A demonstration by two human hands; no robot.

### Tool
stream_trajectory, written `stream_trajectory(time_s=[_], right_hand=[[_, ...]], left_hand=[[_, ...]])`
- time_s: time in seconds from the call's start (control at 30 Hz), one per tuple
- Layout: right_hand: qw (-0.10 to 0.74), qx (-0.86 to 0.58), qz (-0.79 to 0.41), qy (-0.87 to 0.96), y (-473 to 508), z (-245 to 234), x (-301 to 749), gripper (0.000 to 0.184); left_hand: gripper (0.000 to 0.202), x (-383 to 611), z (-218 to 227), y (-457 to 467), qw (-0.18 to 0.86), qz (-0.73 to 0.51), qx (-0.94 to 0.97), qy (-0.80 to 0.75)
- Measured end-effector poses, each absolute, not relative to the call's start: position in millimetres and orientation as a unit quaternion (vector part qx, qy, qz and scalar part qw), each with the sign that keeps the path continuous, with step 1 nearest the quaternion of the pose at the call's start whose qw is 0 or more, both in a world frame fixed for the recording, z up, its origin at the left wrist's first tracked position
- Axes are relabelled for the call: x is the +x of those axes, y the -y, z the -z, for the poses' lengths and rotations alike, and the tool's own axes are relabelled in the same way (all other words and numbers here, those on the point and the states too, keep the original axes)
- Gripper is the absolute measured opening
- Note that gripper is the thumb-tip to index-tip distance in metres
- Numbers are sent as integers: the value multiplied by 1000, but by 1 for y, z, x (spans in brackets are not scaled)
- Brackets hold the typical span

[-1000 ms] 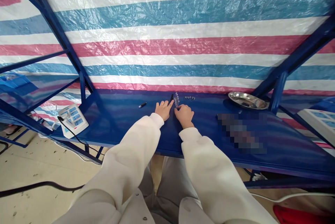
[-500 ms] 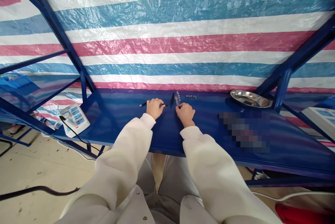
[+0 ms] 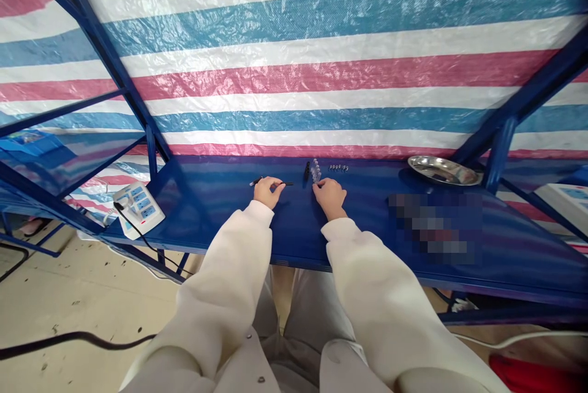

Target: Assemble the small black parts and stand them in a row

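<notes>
Over a blue table (image 3: 298, 228), striped sheet (image 3: 294, 74) at far side, left hand (image 3: 265, 191) pinches a dark stick (image 3: 288, 184); right hand's (image 3: 331, 196) grip unclear.

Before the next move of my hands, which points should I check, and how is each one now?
1. Left hand has the slim dark piece between fingertips: ok.
2. Right hand is at the clear row's near end: ok.
3. Right fingers grip it: cannot tell.
4. Silver pieces are apart from the right hand: ok.
5. Dark pen is free of the left hand: cannot tell.
</notes>
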State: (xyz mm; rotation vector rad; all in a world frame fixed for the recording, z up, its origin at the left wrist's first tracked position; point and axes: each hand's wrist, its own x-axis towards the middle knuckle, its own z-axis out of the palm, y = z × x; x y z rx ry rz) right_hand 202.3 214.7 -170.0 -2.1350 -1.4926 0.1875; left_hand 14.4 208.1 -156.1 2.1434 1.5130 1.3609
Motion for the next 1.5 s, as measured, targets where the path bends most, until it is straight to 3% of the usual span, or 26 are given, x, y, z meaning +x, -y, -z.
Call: stream_trajectory(time_s=[0.37,0.63,1.07,1.27,1.5], right_hand=[[209,-765,-72,605,-204,161,196,19],[211,-645,10,735,-195,159,182,15],[193,-608,64,767,-191,154,180,17],[181,-604,85,772,-188,151,178,18],[202,-582,73,784,-185,148,175,17]], left_hand=[[5,15,156,-208,87,-483,710,-505],[4,14,157,-210,86,-489,712,-496],[7,13,160,-211,65,-503,725,-467],[18,15,155,-203,69,-480,765,-424],[17,17,159,-204,100,-435,795,-411]])
